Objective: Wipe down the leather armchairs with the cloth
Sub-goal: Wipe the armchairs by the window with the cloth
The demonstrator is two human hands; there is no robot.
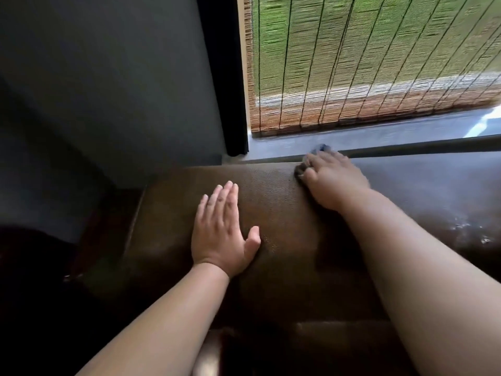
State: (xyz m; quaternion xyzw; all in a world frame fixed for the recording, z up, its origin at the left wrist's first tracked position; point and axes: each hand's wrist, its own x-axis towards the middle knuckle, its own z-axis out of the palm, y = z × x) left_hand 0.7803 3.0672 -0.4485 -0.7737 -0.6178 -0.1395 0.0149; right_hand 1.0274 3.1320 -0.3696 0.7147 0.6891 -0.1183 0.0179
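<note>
The left hand lies flat on top of the dark brown textured leather armchair, fingers straight and close together with the thumb splayed, holding nothing. The right hand is at the chair's far edge near the grey window sill, fingers curled tight around a small dark cloth that's mostly hidden. A woven bamboo blind hangs behind.

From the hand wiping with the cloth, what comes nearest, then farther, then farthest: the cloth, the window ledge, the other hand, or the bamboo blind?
1. Cloth: bunched under the right hand.
2. Window ledge: just beyond its fingertips.
3. Left hand: flat on the armchair, to the left.
4. Bamboo blind: hanging above the ledge; too close to call against the left hand.
</note>
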